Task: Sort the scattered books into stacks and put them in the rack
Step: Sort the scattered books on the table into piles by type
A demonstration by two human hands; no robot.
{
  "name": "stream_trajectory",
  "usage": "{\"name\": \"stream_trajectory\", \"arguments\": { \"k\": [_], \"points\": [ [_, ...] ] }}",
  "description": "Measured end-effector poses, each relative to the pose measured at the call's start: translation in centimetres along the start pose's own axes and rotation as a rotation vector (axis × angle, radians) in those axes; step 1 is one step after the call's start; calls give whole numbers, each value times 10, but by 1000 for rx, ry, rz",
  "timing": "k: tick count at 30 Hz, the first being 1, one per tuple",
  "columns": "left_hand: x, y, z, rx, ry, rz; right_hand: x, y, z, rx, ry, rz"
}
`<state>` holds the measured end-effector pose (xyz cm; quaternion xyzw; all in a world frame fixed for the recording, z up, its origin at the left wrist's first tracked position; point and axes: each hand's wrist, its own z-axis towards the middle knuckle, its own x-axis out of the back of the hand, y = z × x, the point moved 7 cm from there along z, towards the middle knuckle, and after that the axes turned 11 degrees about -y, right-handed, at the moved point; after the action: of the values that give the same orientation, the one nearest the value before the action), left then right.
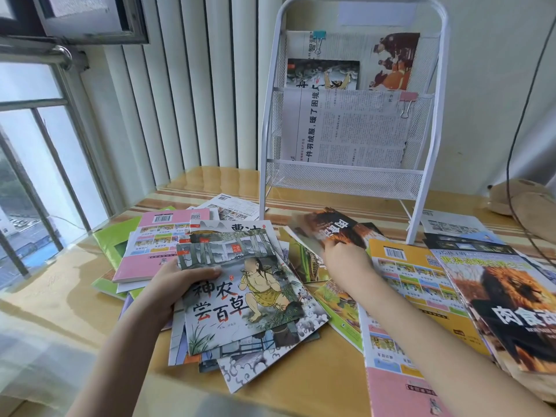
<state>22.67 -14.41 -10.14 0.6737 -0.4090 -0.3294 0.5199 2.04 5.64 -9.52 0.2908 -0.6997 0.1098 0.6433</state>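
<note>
Nearest, the left hand (177, 284) grips a grey illustrated picture book (240, 299) atop a loose stack. Just beyond, the right hand (346, 260) pinches a blurred dark lion-cover book (328, 228) before the white wire-mesh rack (346, 179), which holds newspapers (346, 130).

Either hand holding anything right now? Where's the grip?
Left hand grips the grey picture-book stack at its left edge, thumb on top. Right hand pinches the brown animal book at its near edge.
</note>
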Motion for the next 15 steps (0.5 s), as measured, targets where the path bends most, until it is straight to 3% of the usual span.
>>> {"name": "stream_trajectory", "arguments": {
  "k": [3,8,15],
  "points": [
    [0,0,0,2,-6,3,14,4,-8,20,86,-19],
    [1,0,0,-2,-6,8,16,27,-30,9,295,195],
    [0,2,-1,-16,-3,4,13,20,-50,166,423,210]
  ]
}}
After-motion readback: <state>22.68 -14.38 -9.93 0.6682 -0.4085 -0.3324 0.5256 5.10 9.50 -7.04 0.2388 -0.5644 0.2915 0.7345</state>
